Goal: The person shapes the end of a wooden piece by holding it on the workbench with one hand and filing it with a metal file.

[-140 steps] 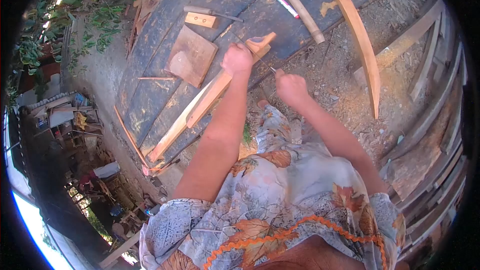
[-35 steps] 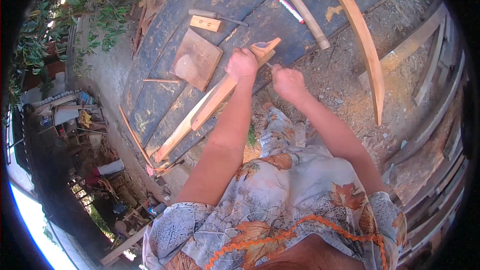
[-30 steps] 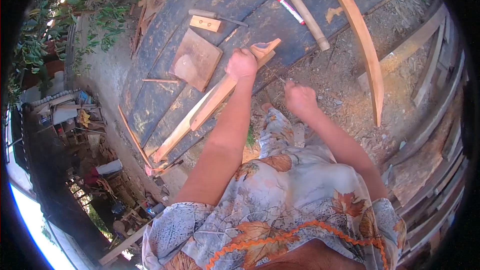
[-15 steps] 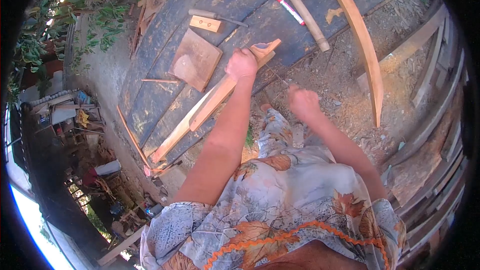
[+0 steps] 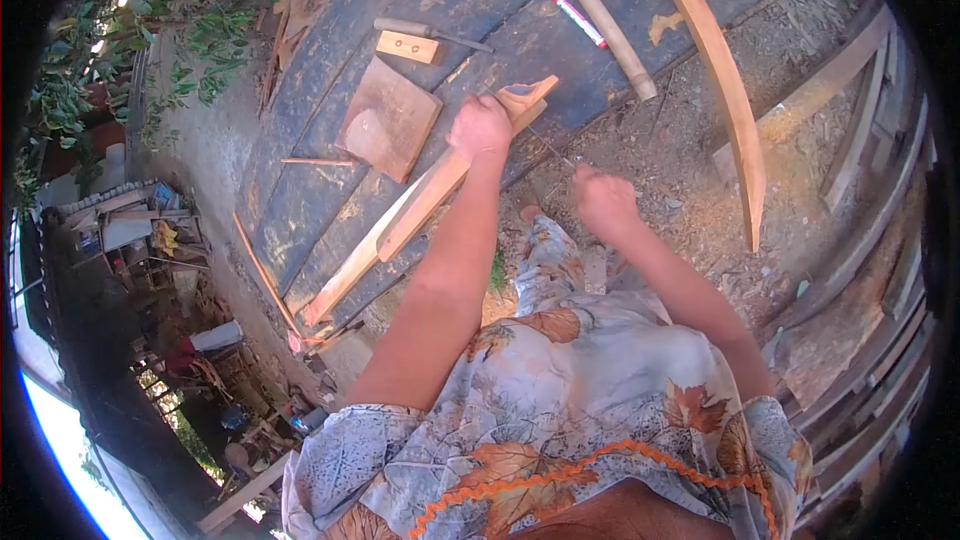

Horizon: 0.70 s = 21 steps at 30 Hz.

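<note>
My left hand [image 5: 479, 128] is closed around the upper end of a long piece of wood [image 5: 425, 204], pressing it against the dark plank table. This wood lies slanted along the table's near edge, its carved tip [image 5: 528, 92] sticking out past my fist. My right hand [image 5: 605, 202], just off the edge, is closed on a thin metal tool [image 5: 548, 146]. The tool's far end reaches the underside of the wood near the tip; its handle is hidden in my fist, so its exact kind is unclear.
On the table [image 5: 480, 0] are a square board [image 5: 400, 125], a small block with two holes [image 5: 408, 47], a wooden-handled tool [image 5: 405, 27], a red-capped marker [image 5: 574, 16] and a round stick [image 5: 602, 25]. A curved timber [image 5: 728, 95] overhangs the right side. Stacked planks [image 5: 880, 340] stand far right.
The whole view has shifted very slightly. Both hands keep nearly the same place and grip, and the wood stays put.
</note>
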Tool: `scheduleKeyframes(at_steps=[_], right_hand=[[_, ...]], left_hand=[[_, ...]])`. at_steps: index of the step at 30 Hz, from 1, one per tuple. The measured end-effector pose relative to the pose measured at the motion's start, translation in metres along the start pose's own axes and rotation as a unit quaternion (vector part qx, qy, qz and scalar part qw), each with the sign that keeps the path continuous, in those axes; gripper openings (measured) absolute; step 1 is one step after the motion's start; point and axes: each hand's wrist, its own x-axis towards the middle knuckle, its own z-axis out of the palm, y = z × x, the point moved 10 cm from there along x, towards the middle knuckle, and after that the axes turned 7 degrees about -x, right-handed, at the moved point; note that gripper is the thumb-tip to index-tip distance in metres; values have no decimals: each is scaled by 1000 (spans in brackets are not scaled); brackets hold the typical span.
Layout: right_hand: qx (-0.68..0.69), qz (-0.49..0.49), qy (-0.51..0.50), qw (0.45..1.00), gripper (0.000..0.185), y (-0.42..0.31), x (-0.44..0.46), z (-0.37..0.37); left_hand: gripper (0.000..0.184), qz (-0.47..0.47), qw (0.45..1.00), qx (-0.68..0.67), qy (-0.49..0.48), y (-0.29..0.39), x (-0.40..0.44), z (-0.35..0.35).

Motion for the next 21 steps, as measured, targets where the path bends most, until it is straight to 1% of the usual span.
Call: scheduleKeyframes(at_steps=[3,5,6,8,12,14,18,20,21], right_hand=[[15,-2,9,1000,13,-5,20,-7],[35,-48,68,996,15,-29,49,-20],[38,-48,69,996,15,-32,52,-16],[58,-38,65,995,16,-32,60,-11],[36,-34,66,997,15,-20,24,-11],[17,-30,34,999,10,-8,3,-7],[17,-33,-6,999,13,-16,23,-4],[32,-46,82,995,16,-28,54,-14],[34,-48,83,995,16,-30,54,-10]], left_hand=[[35,5,1000,-1,9,-2,-2,-1],[35,11,1000,-5,18,-1,-3,-1],[35,9,1000,-3,17,-2,-3,-2],[35,13,1000,-4,17,1,2,-1],[36,3,1000,-6,15,-3,0,-2],[36,4,1000,-11,15,0,0,-3],[36,3,1000,2,2,-4,-1,3],[36,6,1000,5,11,-5,-2,2],[36,7,1000,3,12,-5,-3,0]])
